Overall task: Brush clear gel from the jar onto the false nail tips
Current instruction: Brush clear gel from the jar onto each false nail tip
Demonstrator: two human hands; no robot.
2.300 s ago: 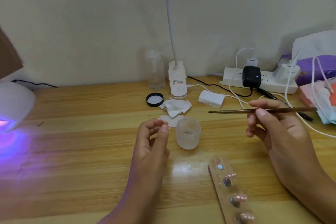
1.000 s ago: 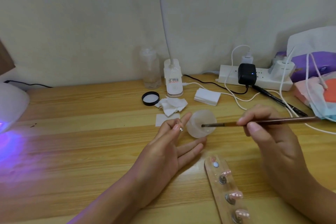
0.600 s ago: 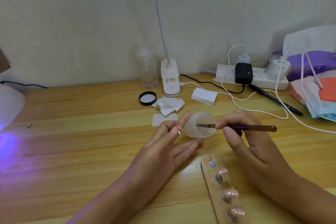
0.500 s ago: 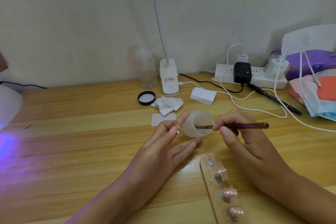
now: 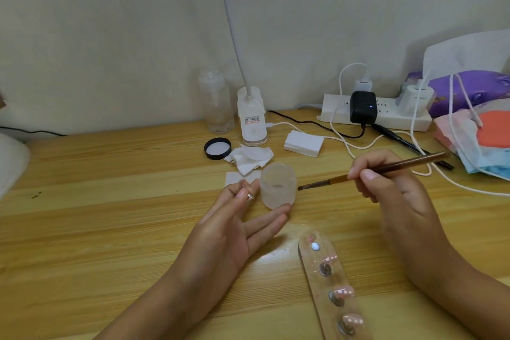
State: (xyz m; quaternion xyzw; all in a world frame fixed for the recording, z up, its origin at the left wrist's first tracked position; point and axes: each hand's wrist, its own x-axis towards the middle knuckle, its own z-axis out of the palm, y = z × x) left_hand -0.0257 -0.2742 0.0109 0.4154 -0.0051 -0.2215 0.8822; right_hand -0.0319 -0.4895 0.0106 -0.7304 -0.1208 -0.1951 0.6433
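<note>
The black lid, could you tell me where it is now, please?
Head view, left of centre: the black lid lies on the table beside the crumpled wipes, near the clear bottle.

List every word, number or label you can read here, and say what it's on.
No text here is clear enough to quote.
On the lamp base: a label with a red band and dark print, too blurred to read.
On the white charger: faint grey lettering, too small to read.
On the purple pack: pale markings, unreadable.

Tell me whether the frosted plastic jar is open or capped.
Open: the frosted plastic jar shows a bare rim; a black round lid lies apart.
</note>
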